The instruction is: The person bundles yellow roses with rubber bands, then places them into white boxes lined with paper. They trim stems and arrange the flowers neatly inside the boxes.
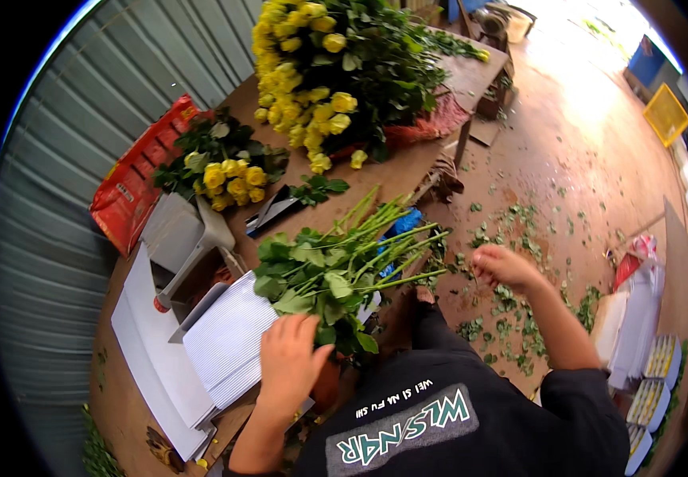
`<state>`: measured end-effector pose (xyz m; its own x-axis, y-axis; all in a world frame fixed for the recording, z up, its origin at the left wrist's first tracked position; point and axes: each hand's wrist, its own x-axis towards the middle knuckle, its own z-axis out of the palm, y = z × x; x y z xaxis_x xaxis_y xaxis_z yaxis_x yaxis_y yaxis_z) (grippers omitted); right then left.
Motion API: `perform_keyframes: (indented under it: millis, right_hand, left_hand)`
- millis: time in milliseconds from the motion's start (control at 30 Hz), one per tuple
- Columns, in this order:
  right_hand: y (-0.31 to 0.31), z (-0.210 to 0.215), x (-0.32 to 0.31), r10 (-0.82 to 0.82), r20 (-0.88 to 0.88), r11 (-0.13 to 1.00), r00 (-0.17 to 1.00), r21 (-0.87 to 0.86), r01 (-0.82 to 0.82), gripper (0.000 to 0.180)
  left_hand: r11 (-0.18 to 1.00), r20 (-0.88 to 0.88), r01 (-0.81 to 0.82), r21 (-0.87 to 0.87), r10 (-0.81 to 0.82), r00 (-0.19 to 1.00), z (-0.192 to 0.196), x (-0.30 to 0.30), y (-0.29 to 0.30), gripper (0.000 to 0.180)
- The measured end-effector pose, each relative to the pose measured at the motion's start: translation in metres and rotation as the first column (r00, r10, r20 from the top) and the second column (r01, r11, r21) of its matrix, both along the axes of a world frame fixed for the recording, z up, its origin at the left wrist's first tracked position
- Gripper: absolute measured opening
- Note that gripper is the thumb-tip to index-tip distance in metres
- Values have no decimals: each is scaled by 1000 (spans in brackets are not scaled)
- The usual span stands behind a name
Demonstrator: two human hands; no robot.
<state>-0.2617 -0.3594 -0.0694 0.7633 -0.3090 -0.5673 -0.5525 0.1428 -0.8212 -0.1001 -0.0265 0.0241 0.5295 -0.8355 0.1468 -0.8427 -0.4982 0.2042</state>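
A bundle of rose stems [392, 248] with green leaves [312, 266] lies on the table in front of me, cut ends pointing right. Its blooms do not show; the leafy end rests against a white corrugated sheet [229, 338]. My left hand [290, 358] lies at the sheet's edge beside the leaves, fingers stretched out and thumb apart. Off to the right of the stem ends, my right hand [505, 267] is raised over the floor with its fingers curled together. Whatever those fingers may hold is too small to make out.
A large heap of yellow roses [304, 87] covers the far table, with a smaller yellow bunch [233, 181] at left by a red bag [141, 175]. White sheets [157, 350] lie nearer. Leaf scraps [519, 318] litter the floor. A yellow crate [666, 114] stands far right.
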Motion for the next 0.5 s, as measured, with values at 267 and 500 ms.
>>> perform_keyframes:
  millis: [267,500]
  right_hand:
    - [41,-98,12,-460,36,839,887,344,421,18]
    - [34,-114,55,-481,65,778,874,492,391,19]
  left_hand:
    - [891,313,250,379,-378,871,-80,-2,-150,99]
    - [908,41,84,411,-110,993,-61,59,-184,114]
